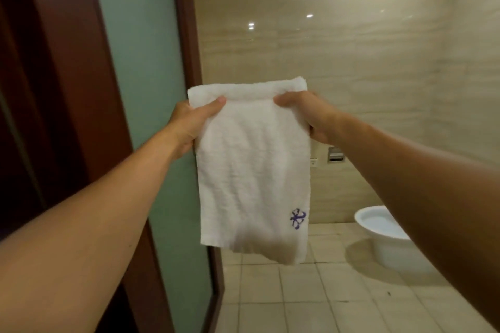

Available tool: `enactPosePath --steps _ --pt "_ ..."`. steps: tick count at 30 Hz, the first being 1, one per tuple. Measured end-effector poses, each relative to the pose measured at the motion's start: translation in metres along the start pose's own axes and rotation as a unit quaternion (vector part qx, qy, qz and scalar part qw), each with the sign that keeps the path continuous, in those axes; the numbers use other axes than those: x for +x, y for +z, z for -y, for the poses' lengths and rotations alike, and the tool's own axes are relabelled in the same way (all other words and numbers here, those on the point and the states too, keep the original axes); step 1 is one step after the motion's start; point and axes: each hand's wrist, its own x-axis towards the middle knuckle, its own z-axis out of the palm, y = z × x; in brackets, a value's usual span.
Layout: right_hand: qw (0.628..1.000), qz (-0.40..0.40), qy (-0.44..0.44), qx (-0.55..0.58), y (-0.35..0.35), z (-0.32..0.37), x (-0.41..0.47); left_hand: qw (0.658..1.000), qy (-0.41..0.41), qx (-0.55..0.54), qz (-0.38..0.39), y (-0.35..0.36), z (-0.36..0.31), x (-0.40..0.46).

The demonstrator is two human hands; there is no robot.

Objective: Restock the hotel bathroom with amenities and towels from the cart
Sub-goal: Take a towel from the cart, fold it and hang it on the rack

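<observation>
— beige marble-look tiled walls (351, 48) and a pale square-tiled floor (311, 292) make up the bathroom. what sits nearest the camera?

— two bare forearms, reaching in from 7 o'clock and 4 o'clock toward the middle of the view.

— and the hands?

— the left hand (189, 124) pinches the upper left corner of a small white terry-cloth hand towel (254, 170), thumb lying across the front of the cloth, the other fingers hidden behind it. the right hand (311, 116) grips the upper right corner the same way, thumb on the front and fingers curled round the back.

— where is the towel, then?

— dead centre, held up in the air between both hands, touching nothing else. its top edge is folded over and runs roughly level; the rest hangs straight down. a blue embroidered emblem (297, 218) sits near its lower right corner, at about 5 o'clock on the cloth.

— what lies beyond it?

— at 9 o'clock, a dark reddish-brown wooden door frame (81, 62) holding a frosted green glass panel (146, 62). at 4 o'clock, partly hidden by the right forearm, a white ceramic toilet bowl (378, 224) stands on the floor. just right of the towel, on the far wall, a small silver wall fixture (336, 154), too blurred to make out.
</observation>
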Motion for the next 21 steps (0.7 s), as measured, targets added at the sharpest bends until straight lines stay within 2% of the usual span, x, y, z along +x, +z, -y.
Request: enactPosePath --steps 11,21 --pt "0.986 -0.156 -0.012 -0.057 -0.126 -0.024 0.051 0.987 -0.006 -0.047 0.152 0.141 0.057 0.106" --pt "0.948 -0.305 -0.011 -0.096 -0.211 -0.027 0.086 0.957 -0.004 -0.089 0.277 0.278 0.093 0.206"
